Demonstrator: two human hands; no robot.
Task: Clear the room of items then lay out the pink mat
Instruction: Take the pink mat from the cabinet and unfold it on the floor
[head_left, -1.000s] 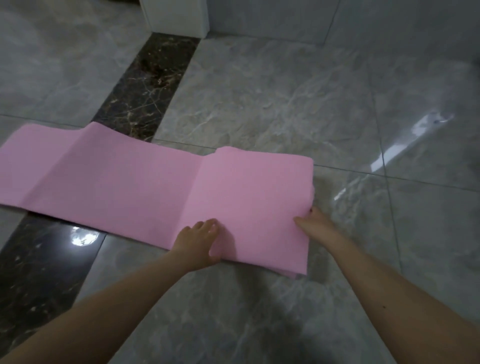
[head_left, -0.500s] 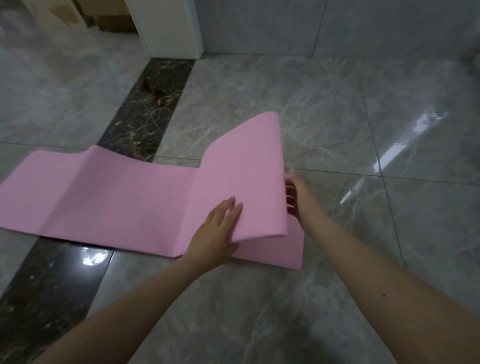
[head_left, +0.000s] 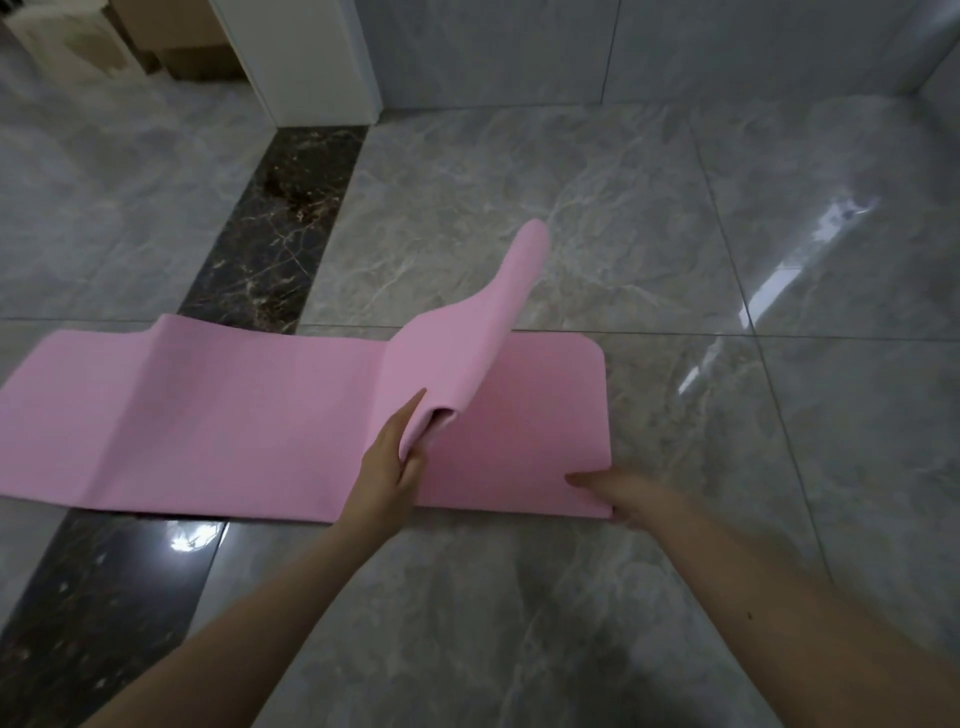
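The pink mat lies partly unfolded across the grey tiled floor, with creases showing on its left stretch. One folded panel stands lifted in the middle, its far corner raised above the floor. My left hand pinches the near edge of that lifted panel. My right hand rests on the flat layer underneath, at its near right corner, fingers pointing left; how the fingers lie there is not plain.
A dark marble strip runs under the mat from far to near. A white door frame and cardboard boxes stand at the far left. A grey tiled wall closes the far side.
The lifted panel has swung further over, uncovering the flat layer beneath. My right hand has dropped from behind the panel to the mat's near right corner. The view has tilted up.
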